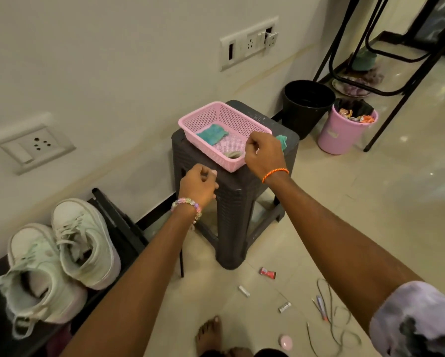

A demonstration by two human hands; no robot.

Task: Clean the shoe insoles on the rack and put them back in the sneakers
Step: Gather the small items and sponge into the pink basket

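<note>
Two pale white sneakers stand side by side on a black rack at the lower left, their dark openings facing me. A pink mesh basket sits on a dark plastic stool. It holds a teal cloth and a small pale item. A second teal cloth lies on the stool, partly hidden. My right hand hovers over the basket's near right corner, fingers curled. My left hand is by the stool's left edge, fingers curled, holding nothing I can see.
A black bucket and a pink bin full of rubbish stand beyond the stool. Black metal frame legs cross the upper right. A red packet, small tubes, a wire and my bare foot are on the floor.
</note>
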